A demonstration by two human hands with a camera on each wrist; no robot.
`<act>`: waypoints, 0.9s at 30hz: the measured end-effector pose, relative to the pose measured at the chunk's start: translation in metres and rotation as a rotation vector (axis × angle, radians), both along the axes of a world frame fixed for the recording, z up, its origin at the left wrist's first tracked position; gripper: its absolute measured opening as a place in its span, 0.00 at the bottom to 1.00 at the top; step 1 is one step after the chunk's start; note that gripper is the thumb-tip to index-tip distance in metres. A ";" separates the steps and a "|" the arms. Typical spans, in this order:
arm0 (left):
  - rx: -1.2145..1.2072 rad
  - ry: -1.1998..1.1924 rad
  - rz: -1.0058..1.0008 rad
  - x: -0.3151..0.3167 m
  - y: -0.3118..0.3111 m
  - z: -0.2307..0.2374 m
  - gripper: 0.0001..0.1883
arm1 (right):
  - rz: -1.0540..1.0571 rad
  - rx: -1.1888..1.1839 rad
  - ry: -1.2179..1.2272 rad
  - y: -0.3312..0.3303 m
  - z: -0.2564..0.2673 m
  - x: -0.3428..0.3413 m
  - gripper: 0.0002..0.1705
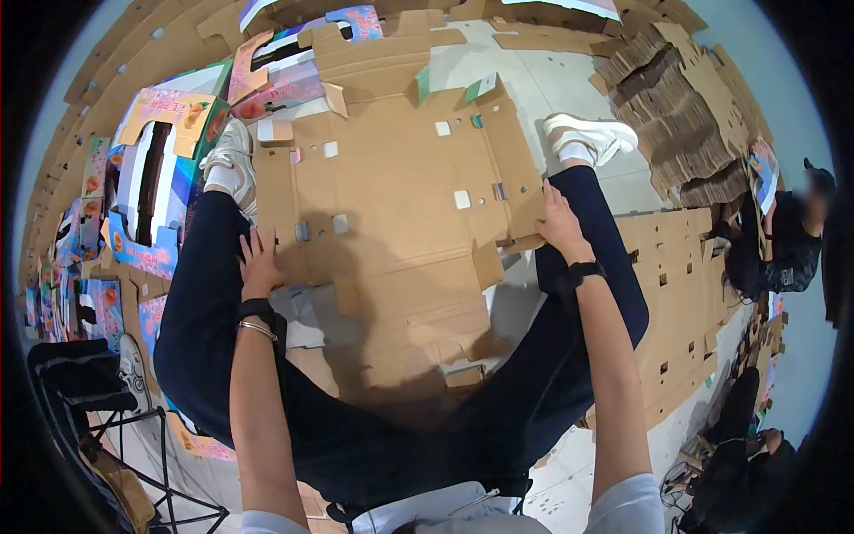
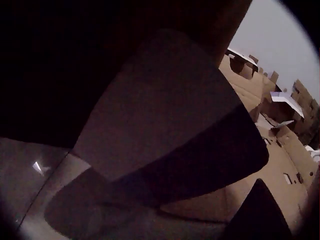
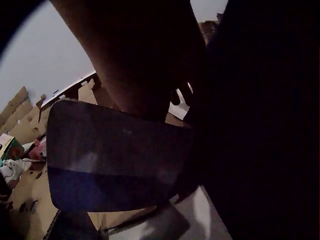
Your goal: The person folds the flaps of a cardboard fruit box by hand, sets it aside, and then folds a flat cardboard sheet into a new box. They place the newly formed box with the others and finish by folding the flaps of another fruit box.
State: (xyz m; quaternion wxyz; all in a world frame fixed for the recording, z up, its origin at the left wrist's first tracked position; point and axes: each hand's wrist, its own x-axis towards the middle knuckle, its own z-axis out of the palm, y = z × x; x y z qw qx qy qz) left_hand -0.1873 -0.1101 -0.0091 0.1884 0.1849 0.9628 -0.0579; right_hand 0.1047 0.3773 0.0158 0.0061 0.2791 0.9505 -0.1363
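Note:
In the head view a large flat cardboard sheet [image 1: 391, 178] with side flaps and punched holes lies between the legs. My left hand [image 1: 260, 264] touches its left edge, fingers spread. At the right edge my right hand [image 1: 562, 222] rests against the side flap [image 1: 516, 169], fingers fairly straight and thumb on the near side. Small flaps stand up at the sheet's far corners. Both wrist views are dark: the left one shows part of the cardboard [image 2: 280, 165] but no clear hand, and the right one a dark hand or forearm [image 3: 135, 65].
Printed boxes [image 1: 165, 178] stand at the left, beside a shoe [image 1: 229, 151]. Another shoe [image 1: 592, 135] is at the far right of the sheet, near stacked cardboard [image 1: 676, 116]. More flat cardboard [image 1: 667, 311] lies right of the leg. A person [image 1: 792, 236] is at the far right.

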 end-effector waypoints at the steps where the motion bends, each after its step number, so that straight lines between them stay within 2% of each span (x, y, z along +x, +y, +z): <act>1: -0.062 0.019 -0.028 0.007 0.004 0.008 0.55 | 0.013 0.043 -0.044 -0.003 0.006 -0.001 0.50; 2: -0.124 0.038 -0.056 0.012 0.007 0.012 0.52 | 0.027 0.085 -0.088 -0.004 0.008 -0.001 0.51; 6: -0.199 0.019 -0.100 0.017 0.012 0.011 0.51 | 0.160 0.240 -0.054 -0.009 0.014 -0.001 0.52; 8: -0.273 0.014 -0.155 0.016 0.008 -0.004 0.48 | 0.260 0.332 -0.203 -0.011 0.017 -0.002 0.52; 9: -0.274 0.013 -0.155 0.016 0.006 -0.012 0.48 | 0.260 0.331 -0.203 -0.012 0.016 -0.002 0.52; 11: -0.272 0.069 -0.198 0.017 0.004 -0.022 0.45 | 0.306 0.433 -0.284 -0.011 0.012 -0.001 0.56; 12: -0.271 0.069 -0.198 0.016 0.001 -0.026 0.45 | 0.306 0.433 -0.285 -0.010 0.011 0.000 0.56; 14: -0.307 0.053 -0.208 0.018 0.002 -0.024 0.44 | 0.359 0.437 -0.490 -0.014 0.010 0.000 0.56; 15: -0.306 0.052 -0.207 0.018 0.002 -0.023 0.44 | 0.360 0.438 -0.491 -0.016 0.010 0.001 0.56; 17: -0.325 0.042 -0.221 0.018 0.003 -0.023 0.45 | 0.398 0.353 -0.612 -0.021 0.006 0.004 0.59; 24: -0.401 0.083 -0.211 0.031 0.011 -0.039 0.48 | 0.350 0.287 -0.666 -0.034 -0.012 0.001 0.68; 27: -0.348 0.112 -0.190 0.033 0.010 -0.045 0.48 | 0.334 0.296 -0.566 -0.032 -0.024 0.004 0.69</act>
